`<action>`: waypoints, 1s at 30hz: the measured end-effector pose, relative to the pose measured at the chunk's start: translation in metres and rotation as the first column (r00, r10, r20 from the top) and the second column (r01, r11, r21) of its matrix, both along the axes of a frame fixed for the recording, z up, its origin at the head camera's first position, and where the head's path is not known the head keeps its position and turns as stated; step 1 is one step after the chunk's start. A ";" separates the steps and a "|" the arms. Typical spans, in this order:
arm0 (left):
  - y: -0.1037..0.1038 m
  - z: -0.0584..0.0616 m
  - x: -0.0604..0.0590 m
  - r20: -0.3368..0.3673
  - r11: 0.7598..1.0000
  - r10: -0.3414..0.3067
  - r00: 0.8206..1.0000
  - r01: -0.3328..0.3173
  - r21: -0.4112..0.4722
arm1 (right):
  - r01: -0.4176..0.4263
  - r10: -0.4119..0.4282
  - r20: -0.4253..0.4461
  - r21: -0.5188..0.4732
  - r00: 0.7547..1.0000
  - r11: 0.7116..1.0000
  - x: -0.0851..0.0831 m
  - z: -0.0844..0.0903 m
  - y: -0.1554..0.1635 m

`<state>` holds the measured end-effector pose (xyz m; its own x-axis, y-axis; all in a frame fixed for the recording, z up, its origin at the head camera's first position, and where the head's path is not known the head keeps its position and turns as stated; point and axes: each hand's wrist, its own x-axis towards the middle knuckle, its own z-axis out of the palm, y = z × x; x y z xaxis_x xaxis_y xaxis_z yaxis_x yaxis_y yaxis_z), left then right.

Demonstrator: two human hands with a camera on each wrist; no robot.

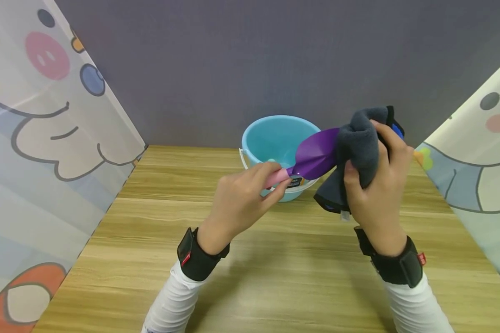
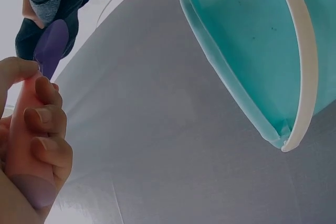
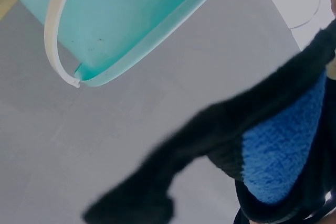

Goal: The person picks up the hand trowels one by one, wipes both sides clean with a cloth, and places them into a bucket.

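A purple scoop (image 1: 316, 152) is held by its pink handle (image 1: 277, 178) in the left hand (image 1: 241, 199), fingers curled round it. Its blade tip is wrapped by a dark grey cloth (image 1: 356, 148), gripped in the right hand (image 1: 379, 175). A turquoise bucket (image 1: 271, 138) stands on the tabletop (image 1: 283, 277) just behind both grips

Before you: one wooden table (image 1: 275, 277), light oak-grain top, boards running left to right. On it, toward the far edge, one turquoise plastic bucket (image 1: 271, 138) with white handle, standing upright.
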<state>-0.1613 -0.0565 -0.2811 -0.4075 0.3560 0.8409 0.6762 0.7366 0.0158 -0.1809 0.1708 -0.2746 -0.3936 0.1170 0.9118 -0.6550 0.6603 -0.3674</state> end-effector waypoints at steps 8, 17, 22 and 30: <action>-0.002 0.001 0.000 0.010 1.000 0.008 1.000 -0.008 0.011 | 0.053 -0.053 -0.004 -0.012 0.999 0.999 0.000 0.003 0.003; -0.004 0.001 0.000 0.123 0.997 0.045 0.991 -0.052 0.052 | 0.079 -0.080 0.027 0.032 0.996 0.996 0.000 0.003 0.008; -0.006 0.002 0.001 0.230 0.995 0.042 0.972 -0.061 0.076 | 0.090 -0.091 0.035 0.036 0.995 0.995 -0.001 0.001 0.010; -0.019 0.008 -0.002 0.382 0.992 0.070 0.921 -0.105 0.073 | 0.086 -0.088 0.034 0.050 0.996 0.995 -0.004 0.000 0.007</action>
<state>-0.1634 -0.0752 -0.2732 -0.7274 0.2347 0.6448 0.5398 0.7759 0.3265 -0.1845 0.1781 -0.2746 -0.4163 0.1084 0.9027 -0.5812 0.7318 -0.3560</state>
